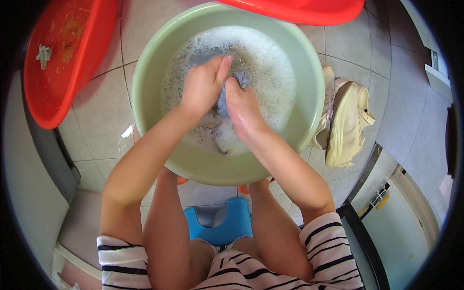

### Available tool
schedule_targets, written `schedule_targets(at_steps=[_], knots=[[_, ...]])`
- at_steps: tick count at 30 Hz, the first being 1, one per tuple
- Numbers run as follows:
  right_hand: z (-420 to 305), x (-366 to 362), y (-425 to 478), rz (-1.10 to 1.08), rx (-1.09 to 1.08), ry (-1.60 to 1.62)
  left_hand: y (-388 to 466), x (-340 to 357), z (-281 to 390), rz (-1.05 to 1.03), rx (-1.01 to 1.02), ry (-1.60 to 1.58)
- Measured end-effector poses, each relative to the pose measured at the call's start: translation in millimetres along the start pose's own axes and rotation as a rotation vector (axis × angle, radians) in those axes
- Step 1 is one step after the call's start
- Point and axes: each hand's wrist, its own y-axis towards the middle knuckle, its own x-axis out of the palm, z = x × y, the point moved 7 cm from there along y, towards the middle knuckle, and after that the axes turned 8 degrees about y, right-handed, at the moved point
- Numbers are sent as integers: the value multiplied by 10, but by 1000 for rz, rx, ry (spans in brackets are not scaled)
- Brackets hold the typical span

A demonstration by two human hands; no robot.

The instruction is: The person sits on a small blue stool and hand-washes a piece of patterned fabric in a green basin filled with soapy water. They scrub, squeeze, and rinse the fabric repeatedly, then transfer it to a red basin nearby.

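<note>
A large pale green plastic basin (228, 174) stands on the floor before me, holding sudsy water (268, 72). Above the suds, a wet blue-grey cloth (223, 101) is bunched between my two hands. My left hand (203, 81) is closed at the cloth's left side, its thumb pointing up. My right hand (242, 103) grips the cloth from the right, and a fold of it pokes out past the thumb. Below my hands, more dark fabric (221, 145) shows partly through the foam; its shape is hidden.
A red plastic tub (87, 54) with a small pale rag (44, 56) lies at the upper left. Another red tub (308, 12) overlaps the basin's far rim. Pale shoes (342, 127) rest right of the basin. A blue plastic stool (232, 228) is between my legs.
</note>
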Motion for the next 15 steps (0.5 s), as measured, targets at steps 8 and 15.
schedule_targets(at_steps=[8, 15], knots=[[-19, -88, 59, 75, -23, 35, 127, 109, -168, -7, 60, 28], [-40, -430, 441, -83, -127, 272, 258, 368, -831, -153, -511, -619]])
